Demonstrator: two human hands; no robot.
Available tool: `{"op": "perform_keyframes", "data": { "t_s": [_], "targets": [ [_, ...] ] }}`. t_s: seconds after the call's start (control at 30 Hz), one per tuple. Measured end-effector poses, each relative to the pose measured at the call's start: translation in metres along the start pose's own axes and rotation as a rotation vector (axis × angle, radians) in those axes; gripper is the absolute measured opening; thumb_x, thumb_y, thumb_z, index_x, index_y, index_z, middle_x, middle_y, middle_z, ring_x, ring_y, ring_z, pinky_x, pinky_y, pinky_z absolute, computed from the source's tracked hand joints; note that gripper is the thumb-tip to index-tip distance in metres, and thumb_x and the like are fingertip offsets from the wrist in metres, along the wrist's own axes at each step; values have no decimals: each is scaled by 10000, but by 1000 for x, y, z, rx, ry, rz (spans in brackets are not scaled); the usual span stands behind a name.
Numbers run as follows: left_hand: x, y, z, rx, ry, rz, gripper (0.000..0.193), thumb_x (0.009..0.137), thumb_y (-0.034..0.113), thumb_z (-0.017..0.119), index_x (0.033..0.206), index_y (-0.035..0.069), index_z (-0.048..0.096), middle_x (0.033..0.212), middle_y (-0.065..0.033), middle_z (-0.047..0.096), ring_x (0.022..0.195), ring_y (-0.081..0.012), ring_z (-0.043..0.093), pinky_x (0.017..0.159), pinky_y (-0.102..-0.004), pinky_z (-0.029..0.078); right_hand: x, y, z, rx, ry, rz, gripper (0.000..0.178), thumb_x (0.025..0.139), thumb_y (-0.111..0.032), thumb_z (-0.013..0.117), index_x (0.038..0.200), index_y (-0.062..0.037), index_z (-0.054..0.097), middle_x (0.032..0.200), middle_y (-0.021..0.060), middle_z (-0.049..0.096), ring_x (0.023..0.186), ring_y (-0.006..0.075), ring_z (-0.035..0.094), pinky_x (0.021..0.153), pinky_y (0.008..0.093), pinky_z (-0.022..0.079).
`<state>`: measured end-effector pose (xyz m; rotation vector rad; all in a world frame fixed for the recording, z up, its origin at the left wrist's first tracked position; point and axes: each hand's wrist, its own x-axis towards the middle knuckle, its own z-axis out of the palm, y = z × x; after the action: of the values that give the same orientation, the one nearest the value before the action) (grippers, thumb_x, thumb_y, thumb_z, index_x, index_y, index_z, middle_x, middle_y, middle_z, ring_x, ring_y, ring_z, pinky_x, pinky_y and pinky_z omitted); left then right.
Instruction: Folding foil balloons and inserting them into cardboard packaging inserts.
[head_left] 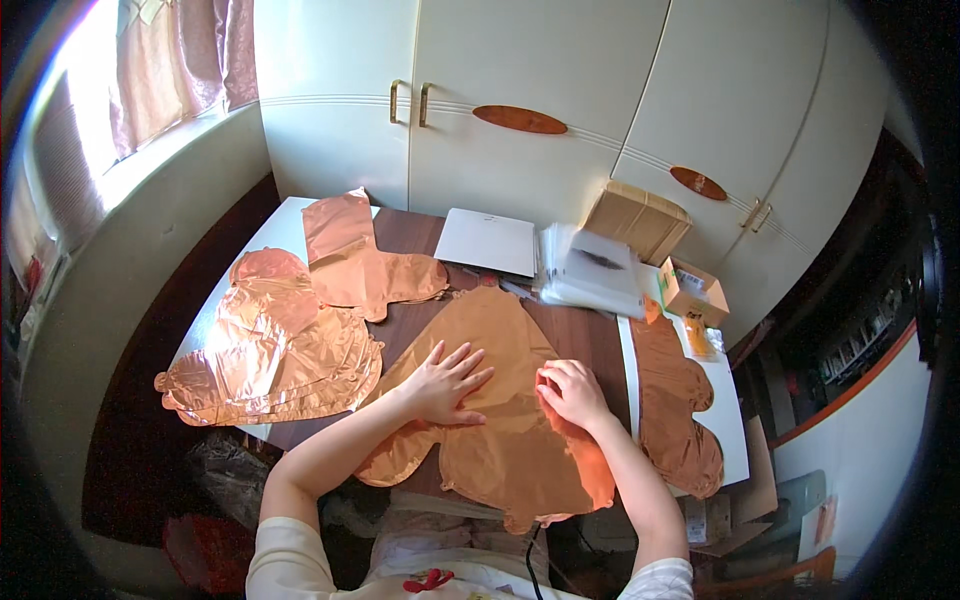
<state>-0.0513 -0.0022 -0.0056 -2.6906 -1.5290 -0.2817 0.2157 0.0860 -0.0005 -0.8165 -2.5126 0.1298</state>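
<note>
A large flat, uninflated copper-coloured foil balloon [505, 330] lies before me, its lower edge reaching the table's near edge. My left hand [445, 388] rests on its middle, palm down with the fingers spread. At the balloon's right edge, my right hand [573, 393] has its fingers curled together on the foil. Below that hand the edge is lifted and shines bright orange. To the left lies a pile of flat copper foil balloons [290, 365], partly beneath another foil stack [365, 268]. More copper foil [680, 420] lies along the right side.
At the back of the brown and white table [605, 350] are a white flat panel [487, 241] and a stack of clear plastic bags [590, 275]. A cardboard box [637, 218] and a small open box [693, 293] stand behind right. White cabinets [520, 60] rise beyond.
</note>
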Motion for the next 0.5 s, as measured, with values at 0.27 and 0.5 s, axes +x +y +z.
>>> {"op": "perform_keyframes", "data": {
  "t_s": [0.27,0.5],
  "targets": [
    [-1,0,3,38,21,16,842,778,712,392,1375,120,337,1421,-186,292,1321,-370,252,1027,-595,200,30,16,-7,-105,-238,407,497,681,-440,729,1027,-120,568,1117,109,518,1117,298,438,939,458,354],
    [0,1,4,51,3,3,844,774,710,401,1383,132,320,1428,-182,279,1328,-361,242,1029,-595,196,53,31,-5,-16,-468,545,412,649,-448,739,893,-131,641,1095,130,555,1110,326,451,910,470,393]
  ]
}}
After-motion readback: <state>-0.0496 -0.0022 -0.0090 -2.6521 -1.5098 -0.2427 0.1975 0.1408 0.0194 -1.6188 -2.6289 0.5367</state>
